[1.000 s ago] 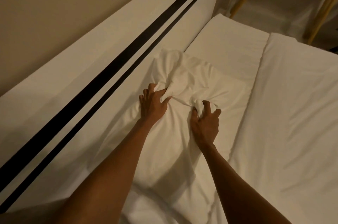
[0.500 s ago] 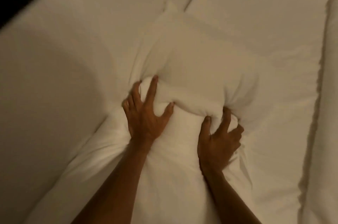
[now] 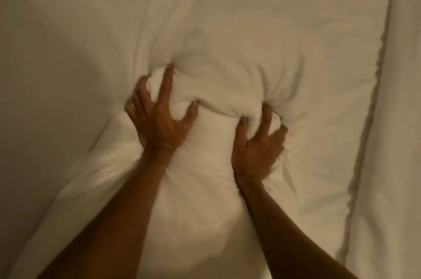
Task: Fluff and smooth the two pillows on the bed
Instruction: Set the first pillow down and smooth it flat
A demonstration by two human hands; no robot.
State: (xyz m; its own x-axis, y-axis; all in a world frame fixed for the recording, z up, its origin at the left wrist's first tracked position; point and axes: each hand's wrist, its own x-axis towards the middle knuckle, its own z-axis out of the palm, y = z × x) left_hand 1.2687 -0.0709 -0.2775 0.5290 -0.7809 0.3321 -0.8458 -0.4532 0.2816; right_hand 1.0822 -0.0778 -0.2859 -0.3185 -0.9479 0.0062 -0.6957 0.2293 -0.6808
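Fingers (image 3: 167, 78) of left hand (image 3: 159, 121) and right hand (image 3: 257, 148) were dug into plump white cotton pillow (image 3: 227, 55) on bed — bunched fold gripped; view closer than before, kneading judged underway.

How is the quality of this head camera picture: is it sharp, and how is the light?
Head view: dim, warm yellowish light with no glare; motion blur softens the whole frame, most along the forearms and the pillow edges; the left hand and right hand gripping the pillow are only moderately sharp; a soft shadow darkens the left side; the duvet seam at right looks smeared.
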